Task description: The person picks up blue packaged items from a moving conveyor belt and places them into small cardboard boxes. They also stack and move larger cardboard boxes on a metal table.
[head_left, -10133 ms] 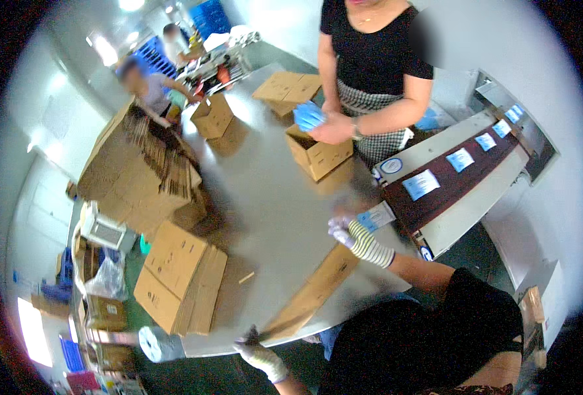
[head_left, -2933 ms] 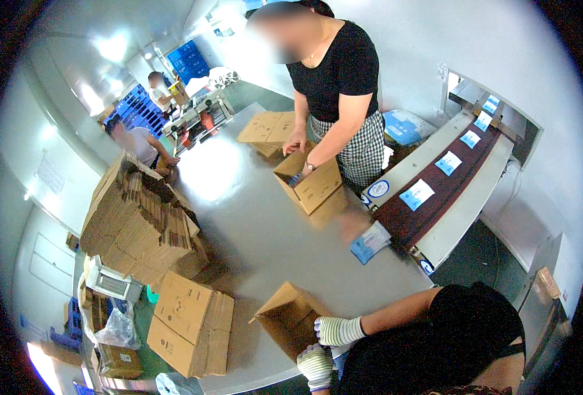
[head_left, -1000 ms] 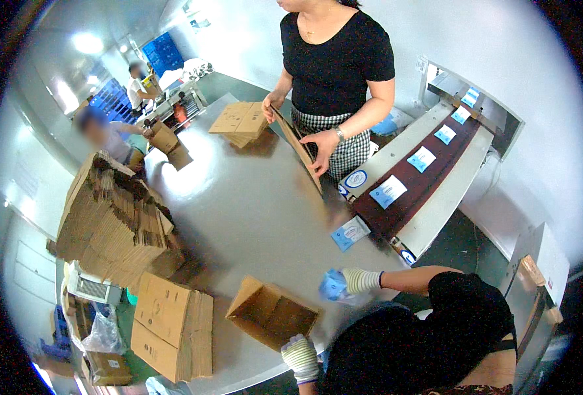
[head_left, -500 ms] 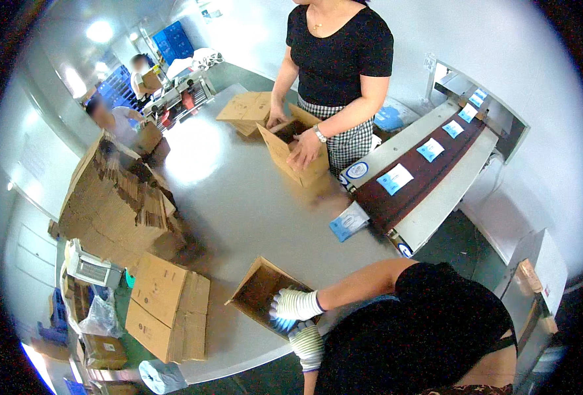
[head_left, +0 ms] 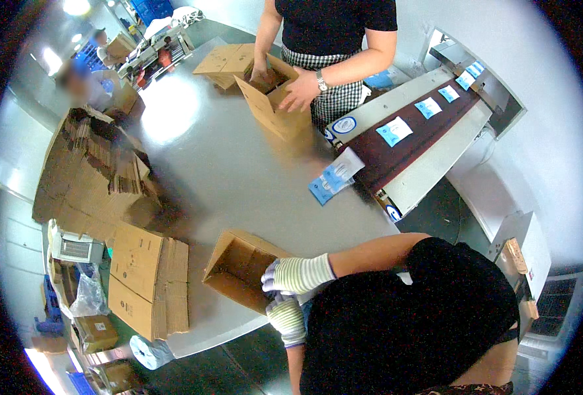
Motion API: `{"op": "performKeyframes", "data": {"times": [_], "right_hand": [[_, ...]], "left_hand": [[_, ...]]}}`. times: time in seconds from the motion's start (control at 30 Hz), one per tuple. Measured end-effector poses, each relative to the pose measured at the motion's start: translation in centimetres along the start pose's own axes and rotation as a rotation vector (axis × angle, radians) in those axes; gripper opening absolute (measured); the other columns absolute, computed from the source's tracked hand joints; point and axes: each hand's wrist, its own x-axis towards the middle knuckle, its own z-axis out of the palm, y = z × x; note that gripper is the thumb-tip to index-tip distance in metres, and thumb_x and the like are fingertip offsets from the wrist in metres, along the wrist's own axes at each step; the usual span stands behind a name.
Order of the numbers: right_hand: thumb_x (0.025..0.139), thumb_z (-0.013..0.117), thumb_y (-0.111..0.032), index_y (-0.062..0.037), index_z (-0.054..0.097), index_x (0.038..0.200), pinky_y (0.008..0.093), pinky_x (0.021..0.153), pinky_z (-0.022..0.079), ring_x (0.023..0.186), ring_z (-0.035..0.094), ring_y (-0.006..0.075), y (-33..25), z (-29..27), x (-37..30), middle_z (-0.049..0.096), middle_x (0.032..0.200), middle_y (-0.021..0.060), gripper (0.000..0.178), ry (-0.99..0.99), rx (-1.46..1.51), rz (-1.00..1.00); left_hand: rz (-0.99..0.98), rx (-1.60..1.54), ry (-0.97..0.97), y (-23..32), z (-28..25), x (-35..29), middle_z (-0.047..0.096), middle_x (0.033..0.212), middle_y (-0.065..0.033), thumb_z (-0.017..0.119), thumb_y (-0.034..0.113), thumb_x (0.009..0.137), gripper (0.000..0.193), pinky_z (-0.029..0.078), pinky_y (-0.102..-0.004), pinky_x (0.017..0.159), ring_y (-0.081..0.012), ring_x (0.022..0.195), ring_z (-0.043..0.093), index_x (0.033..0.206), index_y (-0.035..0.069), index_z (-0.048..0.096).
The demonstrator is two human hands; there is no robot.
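An open cardboard box (head_left: 229,273) lies tilted on the table with its mouth toward the left. At its near edge, my right hand (head_left: 298,273), in a striped knit glove, has its fingers bent together just inside the rim; whatever they hold is hidden. Right below it, my left hand (head_left: 286,321), gloved alike, is closed on the box's edge. The bottom of the box's inside lies in shadow. Blue and white packets (head_left: 331,181) overlap where the conveyor belt (head_left: 377,168) ends at the table; several more packets (head_left: 395,131) ride on the belt.
Flattened cardboard boxes (head_left: 147,280) stand stacked on the left, behind them a larger cardboard pile (head_left: 84,178). Across the table (head_left: 206,171), a co-worker's hands are in another open box (head_left: 275,105). Two other people work at the far left. A blue-white roll (head_left: 150,352) sits below the table edge.
My view has shifted, so everything sits higher and farther left. My right hand has drawn back from deeper inside the box to its near edge. Another packet has come onto the belt's end.
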Motion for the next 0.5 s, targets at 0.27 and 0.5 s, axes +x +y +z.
{"op": "performKeyframes", "data": {"times": [0.27, 0.5], "right_hand": [[0.084, 0.056, -0.026, -0.0074, 0.054, 0.116, 0.0464, 0.084, 0.045, 0.099, 0.057, 0.0333, 6.3, -5.5, -5.6, 0.057, 0.113, 0.0152, 0.037, 0.216, 0.063, 0.28], [0.08, 0.06, -0.031, -0.0028, 0.061, 0.097, 0.0457, 0.077, 0.048, 0.085, 0.06, 0.0356, 14.0, -7.0, -9.2, 0.062, 0.092, 0.0172, 0.033, -0.196, -0.192, 0.569]], "left_hand": [[-0.032, -0.172, 0.186, 0.3, -1.8, 1.6, 0.049, 0.065, -0.0055, 0.057, 0.017, 0.072, 0.009, 0.042, -0.0384, 0.065, -0.0245, 0.063, 0.053, 0.072, 0.012, 0.05], [0.026, -0.147, 0.209, -0.9, -0.3, 1.7, 0.049, 0.065, -0.0044, 0.058, 0.021, 0.074, 0.011, 0.041, -0.0376, 0.063, -0.0234, 0.063, 0.052, 0.076, 0.012, 0.051]]}}
